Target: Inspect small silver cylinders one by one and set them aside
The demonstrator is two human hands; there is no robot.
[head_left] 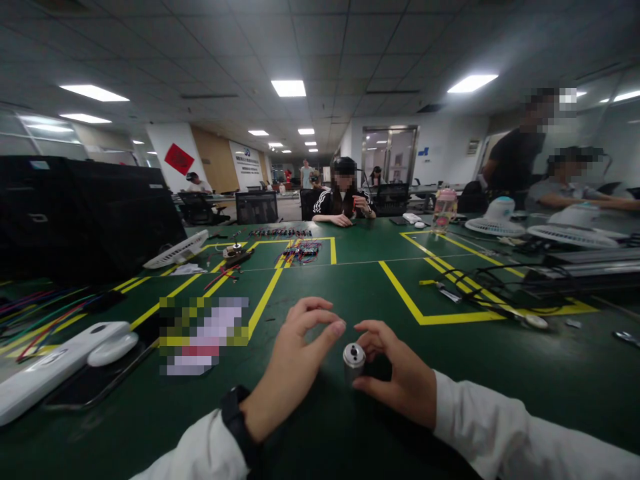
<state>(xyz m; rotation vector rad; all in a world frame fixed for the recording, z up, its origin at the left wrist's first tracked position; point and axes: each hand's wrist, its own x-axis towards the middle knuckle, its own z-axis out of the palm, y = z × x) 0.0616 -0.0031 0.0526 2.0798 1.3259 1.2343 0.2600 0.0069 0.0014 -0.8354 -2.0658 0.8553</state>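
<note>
A small silver metal cylinder stands upright on the green table, two dark holes showing in its top. My right hand curls around it from the right, the thumb at its near side and the fingers behind it. To the left of the cylinder, my left hand hovers with its fingers bent and the thumb apart from them, holding nothing. A dark band circles my left wrist.
At left lie a white power strip, a phone and papers. Wire bundles sit farther back. Black cables and white fans occupy the right. A person sits across the table.
</note>
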